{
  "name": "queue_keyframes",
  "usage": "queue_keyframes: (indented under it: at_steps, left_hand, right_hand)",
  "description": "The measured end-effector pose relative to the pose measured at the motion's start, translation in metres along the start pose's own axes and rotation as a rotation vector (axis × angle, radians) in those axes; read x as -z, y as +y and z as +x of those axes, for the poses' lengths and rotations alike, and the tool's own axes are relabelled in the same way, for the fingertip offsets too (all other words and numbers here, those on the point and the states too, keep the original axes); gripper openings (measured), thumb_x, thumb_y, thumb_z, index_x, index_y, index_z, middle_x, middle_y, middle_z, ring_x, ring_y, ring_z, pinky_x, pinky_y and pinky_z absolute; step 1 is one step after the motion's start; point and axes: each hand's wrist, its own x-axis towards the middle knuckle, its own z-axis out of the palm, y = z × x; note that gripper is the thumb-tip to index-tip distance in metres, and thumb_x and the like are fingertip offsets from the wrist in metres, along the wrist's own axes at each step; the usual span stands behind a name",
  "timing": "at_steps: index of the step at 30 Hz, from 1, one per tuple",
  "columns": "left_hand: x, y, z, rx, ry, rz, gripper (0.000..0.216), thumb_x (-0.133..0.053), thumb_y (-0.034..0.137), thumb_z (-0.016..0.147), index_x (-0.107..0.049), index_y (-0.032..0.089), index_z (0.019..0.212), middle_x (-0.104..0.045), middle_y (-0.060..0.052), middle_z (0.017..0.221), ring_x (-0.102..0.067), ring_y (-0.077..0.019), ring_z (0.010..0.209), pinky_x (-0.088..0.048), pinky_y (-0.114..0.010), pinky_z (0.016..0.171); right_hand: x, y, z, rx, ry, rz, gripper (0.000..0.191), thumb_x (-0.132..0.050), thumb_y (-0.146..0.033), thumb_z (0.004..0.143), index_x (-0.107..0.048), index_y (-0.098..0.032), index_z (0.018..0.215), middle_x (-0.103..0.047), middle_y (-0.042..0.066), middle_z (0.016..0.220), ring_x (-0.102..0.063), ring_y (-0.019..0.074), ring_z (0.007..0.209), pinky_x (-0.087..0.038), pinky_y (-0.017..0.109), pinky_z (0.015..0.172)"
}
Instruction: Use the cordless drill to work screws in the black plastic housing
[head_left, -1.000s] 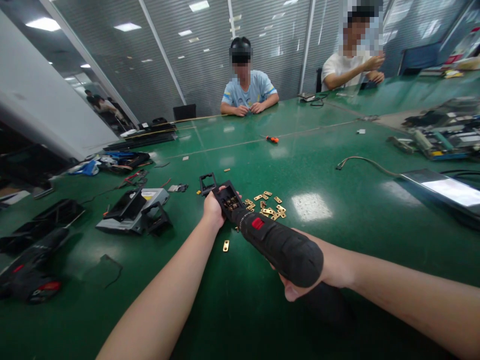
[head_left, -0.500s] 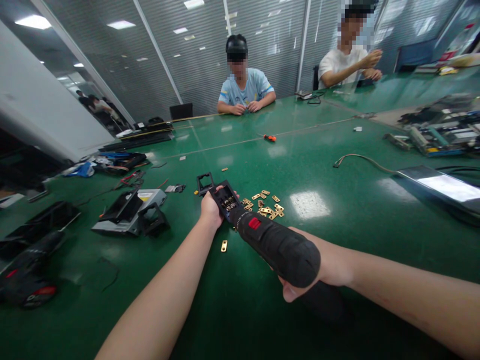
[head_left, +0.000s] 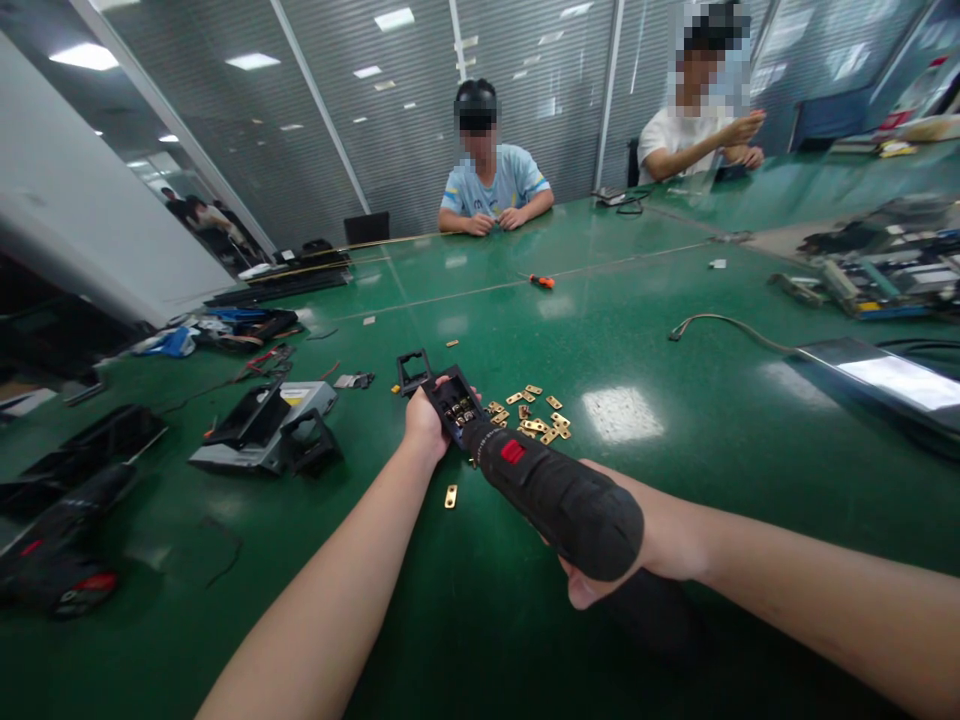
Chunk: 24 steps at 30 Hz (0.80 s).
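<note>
Long green work table [head_left: 735,470] in a hall with grey slatted walls and ceiling light panels. Two people sit at the far side, one in a light-blue shirt [head_left: 495,180], one in a white shirt [head_left: 679,140], each busy with their own hands.

Black power screwdriver [head_left: 555,490] with a red label, held above the table near centre. Its long axis runs from lower right, close to the camera, up and leftward away from it. The nose points away and left, and meets the near end of the small black plastic housing [head_left: 454,400], which has brass contacts inside. The bit itself is too small to make out.

Right hand [head_left: 652,545]: fingers wrapped tight around the thick rear grip, forearm coming in from the lower right. Left hand [head_left: 424,430]: closed on the housing from its left side, arm stretched straight forward from the bottom edge.

Just right of the housing lies a scatter of small brass plates [head_left: 536,420]. One single brass plate [head_left: 450,496] lies under the tool's nose, and a black square frame [head_left: 414,368] lies just beyond the left hand. An orange-handled screwdriver [head_left: 541,281] lies well apart, farther up the table.

Against the earlier frames, both grips, the tool's direction and the loose parts are unchanged; only the view has tipped slightly.
</note>
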Motion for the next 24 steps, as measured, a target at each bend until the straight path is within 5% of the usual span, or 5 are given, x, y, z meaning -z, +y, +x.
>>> queue_keyframes:
  at_steps: [24]
  left_hand:
    - [0.0025, 0.0015, -0.0027, 0.002, -0.015, 0.011, 0.032, -0.057, 0.028, 0.083, -0.069, 0.012, 0.107, -0.075, -0.010, 0.072, -0.073, -0.0279, 0.061, -0.060, -0.041, 0.062]
  right_hand:
    - [-0.0014, 0.0019, 0.0020, -0.049, 0.037, 0.024, 0.037, -0.099, -0.011, 0.052, -0.069, -0.013, 0.074, -0.075, 0.001, 0.066, -0.072, 0.0163, 0.060, -0.056, 0.023, 0.056]
